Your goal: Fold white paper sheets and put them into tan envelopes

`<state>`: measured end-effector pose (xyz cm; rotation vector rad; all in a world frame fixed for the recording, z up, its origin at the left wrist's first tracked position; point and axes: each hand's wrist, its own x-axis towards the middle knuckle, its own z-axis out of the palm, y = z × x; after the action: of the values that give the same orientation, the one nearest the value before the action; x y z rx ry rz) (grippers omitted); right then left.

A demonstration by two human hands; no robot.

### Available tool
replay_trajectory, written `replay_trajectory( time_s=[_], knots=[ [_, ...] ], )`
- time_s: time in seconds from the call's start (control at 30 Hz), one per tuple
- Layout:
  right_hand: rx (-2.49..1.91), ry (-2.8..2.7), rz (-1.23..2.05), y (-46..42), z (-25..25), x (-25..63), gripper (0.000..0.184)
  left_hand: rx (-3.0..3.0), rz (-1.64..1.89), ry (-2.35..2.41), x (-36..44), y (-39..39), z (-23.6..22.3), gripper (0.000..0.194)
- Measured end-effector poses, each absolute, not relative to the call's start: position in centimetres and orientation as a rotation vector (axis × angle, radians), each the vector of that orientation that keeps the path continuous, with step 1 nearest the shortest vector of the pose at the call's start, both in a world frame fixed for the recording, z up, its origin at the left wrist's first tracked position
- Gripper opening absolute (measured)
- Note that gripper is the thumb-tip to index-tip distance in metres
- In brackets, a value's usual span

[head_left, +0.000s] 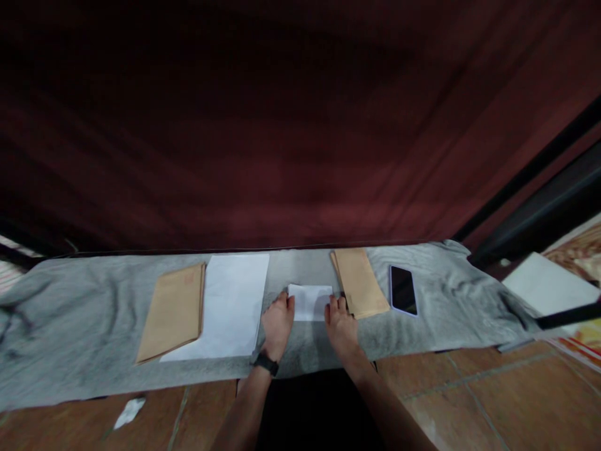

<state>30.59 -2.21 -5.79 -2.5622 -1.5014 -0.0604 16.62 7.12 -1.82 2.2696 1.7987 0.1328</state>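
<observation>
A small folded sheet of white paper (310, 303) lies on the grey cloth between my hands. My left hand (278, 318), below a dark wristwatch, grips its left edge with curled fingers. At the opposite edge, my right hand (340, 322) has its fingers closed on the paper. Just beyond the right hand sits a small stack of brown envelopes (361, 282). To the left of my left hand is a stack of larger white sheets (232, 307), partly covered by another stack of brown envelopes (174, 310).
A phone (403, 290) with a pale case lies right of the envelopes. Grey cloth (84, 319) covers the long narrow surface, backed by a dark red curtain (291, 156). A crumpled white scrap (129, 412) is on the tiled floor (469, 394).
</observation>
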Motion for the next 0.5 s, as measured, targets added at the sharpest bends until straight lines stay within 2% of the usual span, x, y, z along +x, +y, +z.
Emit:
replay_trajectory(
  time_s=[0.3, 0.5],
  knots=[
    [-2.336, -1.577, -0.158, -2.5, -5.4, 29.9, 0.039, 2.366, 0.11, 1.778, 16.7, 7.4, -2.3, 0.04],
    [-2.159, -1.731, -0.079, -1.9, -6.8, 29.6, 0.049, 2.357, 0.088, 1.766, 16.7, 7.6, -2.3, 0.04]
  ],
)
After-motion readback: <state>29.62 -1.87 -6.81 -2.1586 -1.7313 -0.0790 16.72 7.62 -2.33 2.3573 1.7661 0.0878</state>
